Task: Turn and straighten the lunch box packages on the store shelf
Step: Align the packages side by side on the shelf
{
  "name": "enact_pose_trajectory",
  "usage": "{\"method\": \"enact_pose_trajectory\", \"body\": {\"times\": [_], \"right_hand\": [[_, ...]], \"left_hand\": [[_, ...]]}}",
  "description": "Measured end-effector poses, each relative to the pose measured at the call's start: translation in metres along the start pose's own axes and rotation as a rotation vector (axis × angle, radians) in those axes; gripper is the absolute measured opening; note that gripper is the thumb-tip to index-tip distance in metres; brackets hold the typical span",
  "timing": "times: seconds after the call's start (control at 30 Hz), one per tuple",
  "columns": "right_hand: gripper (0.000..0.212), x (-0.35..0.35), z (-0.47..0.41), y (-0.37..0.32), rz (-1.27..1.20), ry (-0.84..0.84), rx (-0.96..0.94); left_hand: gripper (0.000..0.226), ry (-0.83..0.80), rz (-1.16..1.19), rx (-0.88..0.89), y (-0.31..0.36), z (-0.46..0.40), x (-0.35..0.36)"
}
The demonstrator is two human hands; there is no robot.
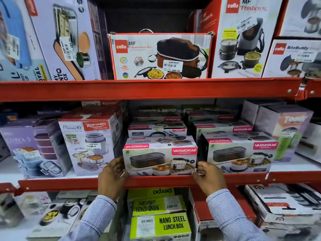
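Note:
A white Varmora lunch box package [159,156] with pink labels stands at the front of the middle shelf [156,181], its picture side facing me. My left hand [112,176] grips its lower left corner. My right hand [207,177] holds its lower right corner. A second Varmora package [239,152] stands just to the right, turned slightly. More Varmora boxes [157,128] are stacked behind. A Rishabh Classic 3 box [88,143] stands to the left, angled.
On the upper shelf stands a Cello President box [159,56] between taller Cello boxes [243,37]. Green Nano Steel lunch boxes [159,223] lie on the lower shelf under my arms. A Curex-3 box [33,146] stands far left and a package picturing a green bottle [286,133] far right.

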State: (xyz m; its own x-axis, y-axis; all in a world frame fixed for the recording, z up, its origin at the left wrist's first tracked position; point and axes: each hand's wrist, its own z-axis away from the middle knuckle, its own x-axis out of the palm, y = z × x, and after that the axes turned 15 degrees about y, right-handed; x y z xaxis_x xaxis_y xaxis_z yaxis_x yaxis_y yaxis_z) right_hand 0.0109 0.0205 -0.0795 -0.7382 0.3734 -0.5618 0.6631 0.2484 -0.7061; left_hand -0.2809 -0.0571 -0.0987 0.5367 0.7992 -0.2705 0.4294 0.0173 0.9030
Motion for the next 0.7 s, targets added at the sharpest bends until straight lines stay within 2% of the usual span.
{"method": "enact_pose_trajectory", "body": {"times": [0.13,0.23,0.33,0.43,0.57,0.7], "right_hand": [[0.037,-0.014,0.011,0.007,-0.125,0.071,0.03],[0.025,-0.03,0.02,0.022,-0.185,0.194,0.063],[0.026,-0.05,0.021,0.046,-0.213,0.272,0.08],[0.021,-0.073,0.011,0.076,-0.221,0.353,0.074],[0.027,-0.099,-0.017,0.119,-0.251,0.488,0.026],[0.036,-0.117,-0.046,0.162,-0.315,0.476,0.0]], "left_hand": [[0.042,0.297,0.053,0.175,0.014,0.027,-0.002],[0.021,0.391,0.144,0.39,0.031,0.052,0.008],[0.011,0.349,0.252,0.432,0.047,0.077,0.033],[0.009,0.283,0.295,0.424,0.068,0.108,0.067],[0.017,0.209,0.282,0.428,0.093,0.146,0.115],[0.031,0.161,0.183,0.372,0.106,0.168,0.161]]}}
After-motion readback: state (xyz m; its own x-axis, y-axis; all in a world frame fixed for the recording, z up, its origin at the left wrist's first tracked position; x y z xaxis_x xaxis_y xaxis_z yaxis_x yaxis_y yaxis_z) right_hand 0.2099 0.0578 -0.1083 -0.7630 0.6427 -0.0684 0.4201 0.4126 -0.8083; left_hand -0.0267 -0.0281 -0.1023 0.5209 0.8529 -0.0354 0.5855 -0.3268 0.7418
